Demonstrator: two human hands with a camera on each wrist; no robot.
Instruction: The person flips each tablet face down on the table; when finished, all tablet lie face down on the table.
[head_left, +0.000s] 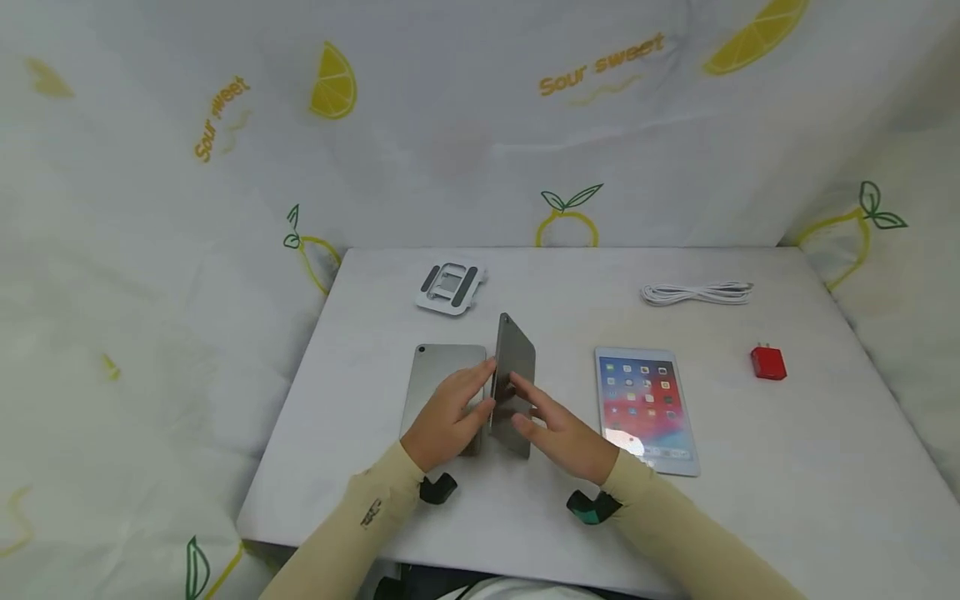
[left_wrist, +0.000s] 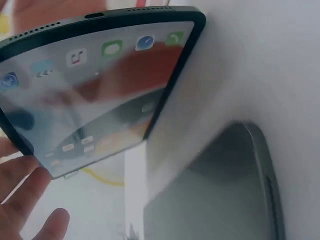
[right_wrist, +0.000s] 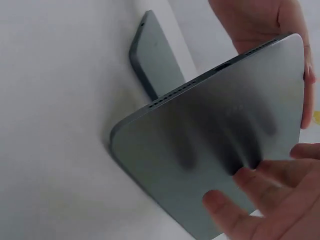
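Dark tablet stands on edge between my hands, left and right fingers spread flat against it; not yet laid down.

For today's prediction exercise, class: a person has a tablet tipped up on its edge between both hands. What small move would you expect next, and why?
Probably lowering the dark tablet flat onto the table. It stands on edge between the left hand and right hand, lit screen facing left, grey back right. A second tablet lies back-up just left, another screen-up to the right.
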